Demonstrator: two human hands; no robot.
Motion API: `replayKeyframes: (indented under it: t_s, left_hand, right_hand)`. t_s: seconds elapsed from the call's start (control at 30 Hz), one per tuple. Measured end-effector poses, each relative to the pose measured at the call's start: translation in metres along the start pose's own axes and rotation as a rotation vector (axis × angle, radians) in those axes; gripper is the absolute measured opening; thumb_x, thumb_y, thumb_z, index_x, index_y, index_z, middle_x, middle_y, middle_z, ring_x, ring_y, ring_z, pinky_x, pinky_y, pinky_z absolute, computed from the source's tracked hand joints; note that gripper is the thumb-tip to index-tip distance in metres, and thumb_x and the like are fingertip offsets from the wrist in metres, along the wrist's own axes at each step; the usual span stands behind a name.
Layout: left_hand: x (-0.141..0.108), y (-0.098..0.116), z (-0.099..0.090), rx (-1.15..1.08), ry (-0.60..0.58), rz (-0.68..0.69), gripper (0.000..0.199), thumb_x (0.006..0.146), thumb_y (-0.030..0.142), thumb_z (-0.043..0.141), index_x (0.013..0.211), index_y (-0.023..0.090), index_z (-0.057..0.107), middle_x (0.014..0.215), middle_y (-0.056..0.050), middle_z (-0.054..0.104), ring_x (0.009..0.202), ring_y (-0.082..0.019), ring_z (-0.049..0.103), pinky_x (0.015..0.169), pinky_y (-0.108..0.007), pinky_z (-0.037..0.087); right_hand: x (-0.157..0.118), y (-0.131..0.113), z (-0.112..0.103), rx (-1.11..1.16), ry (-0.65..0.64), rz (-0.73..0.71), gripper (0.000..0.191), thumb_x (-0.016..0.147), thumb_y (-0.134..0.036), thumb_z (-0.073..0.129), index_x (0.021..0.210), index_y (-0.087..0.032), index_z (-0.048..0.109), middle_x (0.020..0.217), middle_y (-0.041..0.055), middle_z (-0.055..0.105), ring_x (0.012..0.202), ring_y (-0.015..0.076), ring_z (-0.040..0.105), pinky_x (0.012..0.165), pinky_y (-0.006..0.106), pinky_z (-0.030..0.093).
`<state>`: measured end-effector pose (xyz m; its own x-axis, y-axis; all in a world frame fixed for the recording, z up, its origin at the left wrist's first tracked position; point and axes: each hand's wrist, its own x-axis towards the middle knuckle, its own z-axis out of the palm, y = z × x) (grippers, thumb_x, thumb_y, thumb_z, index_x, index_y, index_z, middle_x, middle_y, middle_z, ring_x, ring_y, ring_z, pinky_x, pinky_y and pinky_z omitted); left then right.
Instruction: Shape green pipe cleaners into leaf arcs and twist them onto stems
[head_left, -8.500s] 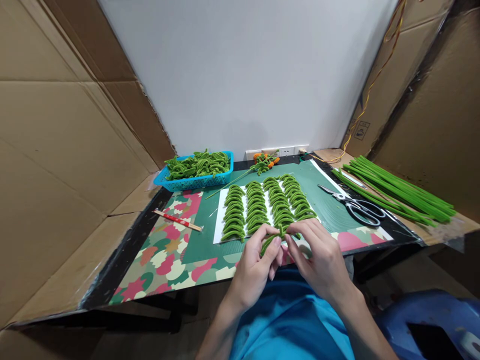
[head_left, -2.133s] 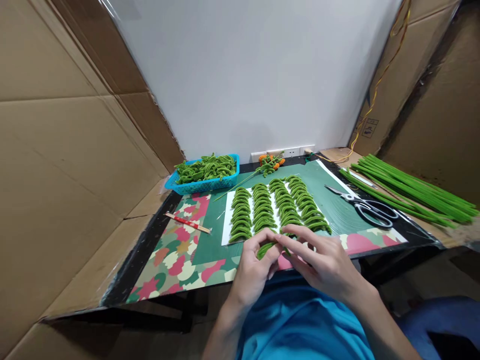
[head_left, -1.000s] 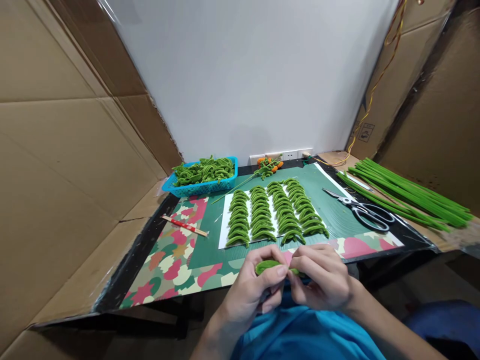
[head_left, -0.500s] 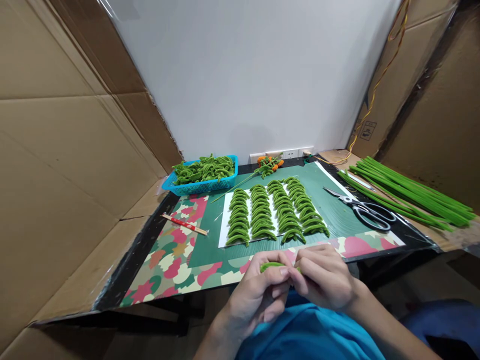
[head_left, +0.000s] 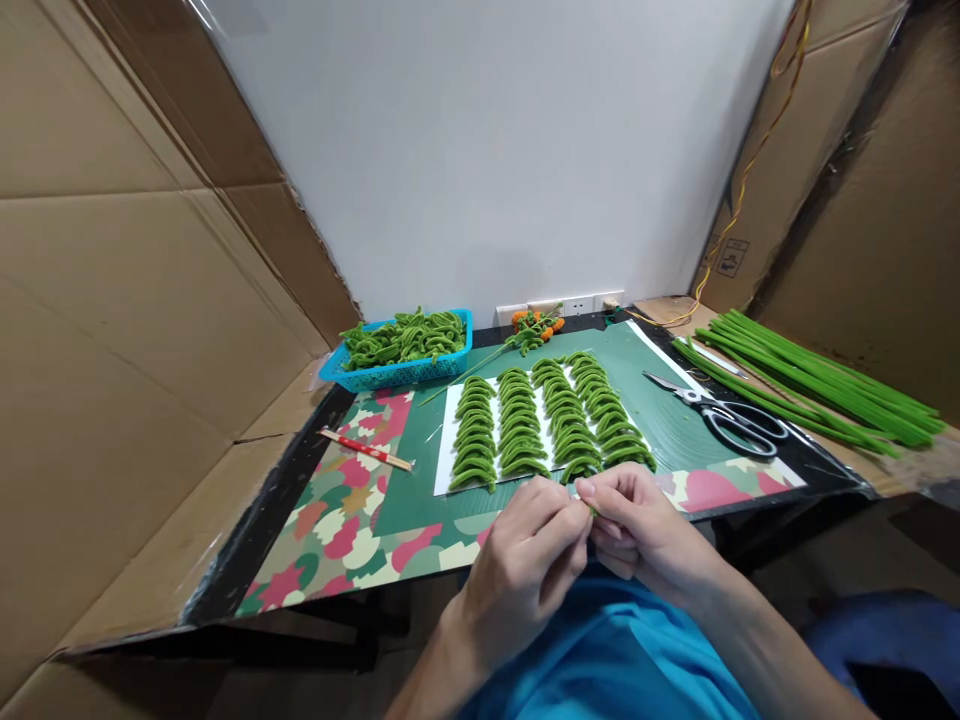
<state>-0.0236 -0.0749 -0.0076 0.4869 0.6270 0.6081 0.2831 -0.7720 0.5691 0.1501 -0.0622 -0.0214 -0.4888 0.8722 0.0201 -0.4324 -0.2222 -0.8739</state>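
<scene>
Together, left fingers (head_left: 561,532) and right fingers (head_left: 611,501) pinch a green piece (head_left: 592,510) (mostly hidden).

From my remote station I can read no word, letter or number in the head view. I log one dark printed pictogram (head_left: 733,258) in a rectangular frame on the right-hand cardboard wall (head_left: 817,240), with a fainter partial print (head_left: 712,250) just left of it, both too small for me to decipher. The red wrapper (head_left: 364,447) around the pale sticks (head_left: 400,463) bears light marks, illegible to me.
</scene>
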Motion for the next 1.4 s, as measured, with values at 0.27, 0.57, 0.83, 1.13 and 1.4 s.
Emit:
replayKeyframes:
  t_s: [0.27,0.57,0.83,1.13,1.4]
  left_hand:
    - [0.004,0.010,0.002,-0.445,0.022,-0.599,0.021,0.106,0.036,0.060,0.111,0.019,0.072,0.103,-0.006,0.071,0.096,-0.020,0.066,0.085,-0.026,0.052]
    - [0.008,0.014,0.004,-0.382,0.015,-0.557,0.023,0.105,0.037,0.061,0.107,0.019,0.076,0.097,-0.005,0.073,0.093,-0.020,0.066,0.085,-0.026,0.049]
    - [0.007,0.008,-0.002,-0.038,-0.158,-0.211,0.021,0.109,0.022,0.049,0.097,0.019,0.066,0.091,-0.004,0.061,0.082,-0.016,0.057,0.075,-0.026,0.045]
    - [0.017,-0.005,-0.005,0.719,-0.273,0.247,0.028,0.107,0.010,0.042,0.105,0.017,0.069,0.084,-0.007,0.064,0.075,-0.021,0.054,0.070,-0.035,0.041]
    - [0.009,0.001,0.001,0.205,-0.096,-0.121,0.013,0.109,0.017,0.050,0.107,0.018,0.063,0.091,-0.004,0.065,0.081,-0.016,0.061,0.073,-0.027,0.047]
  right_hand:
    - [-0.001,-0.016,-0.007,-0.462,0.119,-0.205,0.063,0.099,-0.066,0.062,0.060,-0.020,0.045,0.055,-0.0055,0.038,0.052,0.0084,0.031,0.049,0.025,0.026]
    - [-0.007,-0.019,-0.009,-0.706,0.100,-0.296,0.054,0.109,-0.053,0.052,0.067,-0.019,0.048,0.064,-0.0037,0.040,0.061,0.0105,0.033,0.055,0.027,0.027]
    - [-0.005,-0.018,-0.017,-0.313,-0.074,-0.039,0.059,0.100,-0.062,0.064,0.062,-0.020,0.048,0.050,-0.0075,0.036,0.043,0.0060,0.030,0.042,0.024,0.022]
    - [0.008,-0.007,-0.027,-0.204,0.062,0.095,0.065,0.086,-0.069,0.077,0.057,-0.021,0.043,0.045,-0.0115,0.029,0.038,0.0032,0.018,0.034,0.020,0.019]
    - [0.002,-0.019,-0.025,-0.399,0.080,-0.119,0.060,0.101,-0.063,0.062,0.062,-0.020,0.046,0.055,-0.0069,0.036,0.048,0.0063,0.030,0.044,0.023,0.023]
